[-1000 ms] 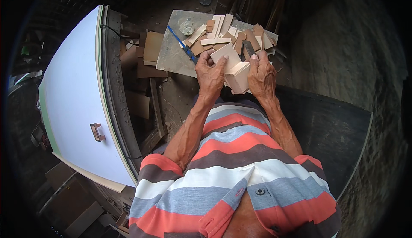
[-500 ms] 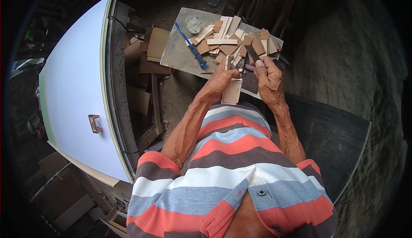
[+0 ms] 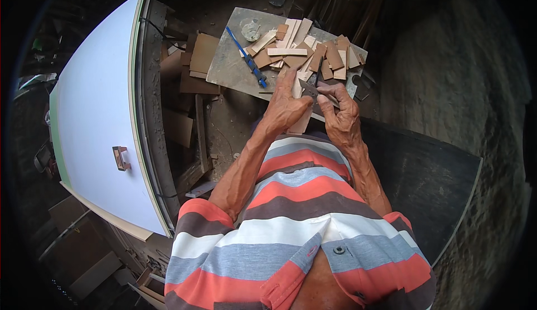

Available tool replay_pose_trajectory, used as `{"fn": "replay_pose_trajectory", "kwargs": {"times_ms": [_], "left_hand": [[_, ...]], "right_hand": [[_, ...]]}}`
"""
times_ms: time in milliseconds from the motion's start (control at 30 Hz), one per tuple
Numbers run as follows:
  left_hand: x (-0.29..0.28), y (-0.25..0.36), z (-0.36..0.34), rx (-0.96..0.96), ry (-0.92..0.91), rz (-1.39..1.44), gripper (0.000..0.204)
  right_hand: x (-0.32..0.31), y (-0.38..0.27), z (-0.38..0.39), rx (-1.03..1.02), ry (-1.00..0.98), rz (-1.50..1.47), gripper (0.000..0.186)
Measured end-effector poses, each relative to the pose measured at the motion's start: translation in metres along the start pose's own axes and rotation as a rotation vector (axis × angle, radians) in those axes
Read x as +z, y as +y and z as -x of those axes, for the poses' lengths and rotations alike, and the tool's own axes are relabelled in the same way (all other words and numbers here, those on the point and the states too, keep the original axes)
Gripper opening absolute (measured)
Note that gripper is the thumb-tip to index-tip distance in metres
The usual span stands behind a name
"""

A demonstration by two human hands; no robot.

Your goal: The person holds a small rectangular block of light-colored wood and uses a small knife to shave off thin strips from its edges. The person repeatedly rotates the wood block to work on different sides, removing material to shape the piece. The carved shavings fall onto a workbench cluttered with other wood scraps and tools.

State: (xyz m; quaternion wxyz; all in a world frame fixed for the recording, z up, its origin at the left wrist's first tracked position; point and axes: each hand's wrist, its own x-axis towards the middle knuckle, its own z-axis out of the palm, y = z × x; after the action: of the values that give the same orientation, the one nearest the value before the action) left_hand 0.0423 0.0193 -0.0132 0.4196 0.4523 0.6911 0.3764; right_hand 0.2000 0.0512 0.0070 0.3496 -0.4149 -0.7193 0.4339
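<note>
My left hand (image 3: 284, 109) grips a pale wooden piece (image 3: 300, 122) upright over my lap, by the near edge of a low work board (image 3: 224, 67). My right hand (image 3: 342, 114) pinches a dark, flat, blade-like strip (image 3: 309, 89), held slanted against the top of that piece. Just beyond both hands lies a heap of small pale and brown wood offcuts (image 3: 293, 51), with a blue-and-dark slim tool (image 3: 251, 64) to its left and a small round pale object (image 3: 250, 30) behind that.
A white panel (image 3: 100, 125) with a small bracket-like object (image 3: 122, 158) on it stands at the left, brown board scraps (image 3: 201, 55) beside it. A dark board (image 3: 425, 176) is at my right. Tall planks (image 3: 335, 2) lean at the back.
The wooden piece has turned upright in my left hand. My right hand let go of it, took the dark strip, and has now brought that down and leftward against the piece.
</note>
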Motion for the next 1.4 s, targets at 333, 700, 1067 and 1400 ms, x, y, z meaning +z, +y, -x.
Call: {"fn": "replay_pose_trajectory", "kwargs": {"times_ms": [333,700,1067,1400], "left_hand": [[0.001,0.023,0.015,-0.138,0.034,-0.013,0.065],[0.005,0.030,0.013,-0.102,0.068,-0.056,0.064],[-0.004,0.032,0.004,-0.200,0.011,0.173,0.068],[-0.008,0.043,0.006,-0.113,-0.001,0.045,0.066]], "right_hand": [[0.014,0.008,0.013,-0.020,0.171,-0.090,0.006],[-0.004,-0.005,0.001,0.374,0.042,-0.669,0.004],[-0.008,-0.001,0.007,0.148,0.043,-0.271,0.007],[0.006,0.000,0.002,-0.001,0.131,-0.123,0.004]]}}
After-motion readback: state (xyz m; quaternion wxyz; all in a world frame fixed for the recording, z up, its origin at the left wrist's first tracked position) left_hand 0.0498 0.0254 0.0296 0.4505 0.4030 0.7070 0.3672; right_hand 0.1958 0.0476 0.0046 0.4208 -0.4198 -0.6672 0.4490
